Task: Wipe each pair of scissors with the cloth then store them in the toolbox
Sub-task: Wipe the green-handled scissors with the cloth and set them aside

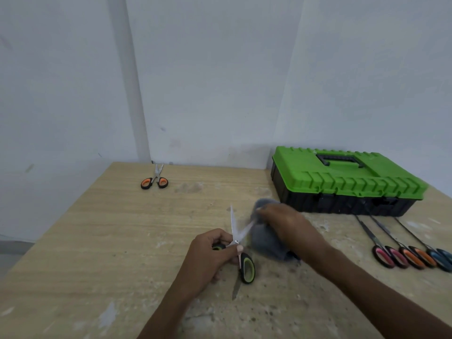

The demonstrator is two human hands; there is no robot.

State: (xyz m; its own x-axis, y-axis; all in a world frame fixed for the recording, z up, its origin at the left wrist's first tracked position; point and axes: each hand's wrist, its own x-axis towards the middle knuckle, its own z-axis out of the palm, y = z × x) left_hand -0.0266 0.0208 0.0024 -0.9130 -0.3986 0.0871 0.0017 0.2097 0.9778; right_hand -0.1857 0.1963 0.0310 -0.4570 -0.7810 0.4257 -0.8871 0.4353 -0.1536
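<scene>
My left hand (208, 258) pinches green-handled scissors (247, 267), blades splayed; right hand (286, 225) clutches grey cloth (266, 245) on one blade. Worn tabletop (97, 241) stretches left; toolbox (342, 182) lid-down at right, white wall (220, 81) behind.

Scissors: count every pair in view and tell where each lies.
5. Green-handled pair in the left hand; orange-handled pair by the far wall; pink pair, orange pair and blue pair in a row before the toolbox, which is shut and may hide more.

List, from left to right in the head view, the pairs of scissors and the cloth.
Far orange-handled steel scissors → green-handled steel scissors, open, in the left hand → crumpled grey cloth in the right hand → pink-handled dark scissors → orange-handled dark scissors → blue-handled dark scissors.
</scene>
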